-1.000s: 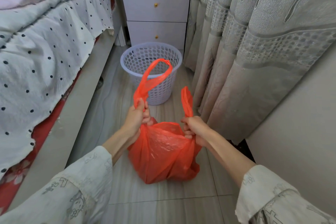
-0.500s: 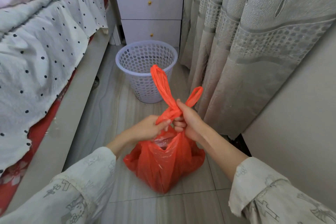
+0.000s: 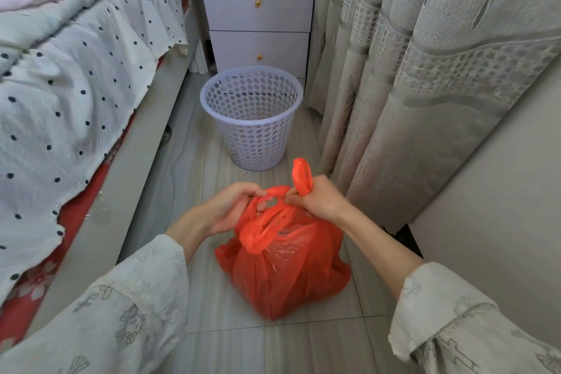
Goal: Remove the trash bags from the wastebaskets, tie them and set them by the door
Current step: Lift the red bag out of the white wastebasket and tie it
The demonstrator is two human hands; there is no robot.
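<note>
Since half a second ago: handles of thin orange plastic trash bag pulled lower and crossed over the bag's mouth, one loop now poking up from the right fist. Sits on pale tiled floor, out of the wastebasket, handles not yet knotted tight. Left hand curled, pinching one twisted handle; right hand clenched round the other. Just beyond: white perforated plastic wastebasket, upright, apart from the bag. Farther: white two-drawer nightstand; polka-dot bedspread left; grey patterned curtain right.
</note>
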